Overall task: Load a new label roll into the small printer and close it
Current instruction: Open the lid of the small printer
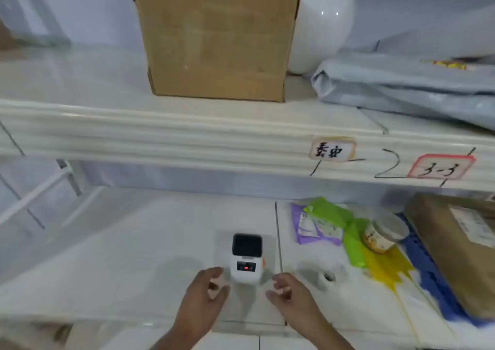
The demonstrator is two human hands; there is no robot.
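Observation:
A small white label printer [246, 261] with a dark top window and a red light on its front panel stands upright on the lower white shelf [120, 264]. Its lid looks closed. A blurred white label roll [322, 277] lies on the shelf to the printer's right. My left hand [205, 296] hovers just left of the printer's base, fingers loosely curled and holding nothing. Just right of the base, my right hand [289, 294] hangs the same way. Neither hand clearly touches the printer.
Purple and green packets [329, 221], a small jar [380, 235], a yellow sheet and a brown parcel [455, 245] crowd the shelf's right side. The upper shelf [160, 135] overhangs, carrying a cardboard box [214, 36], a white round object [321, 20] and folded grey wrapping [401, 87].

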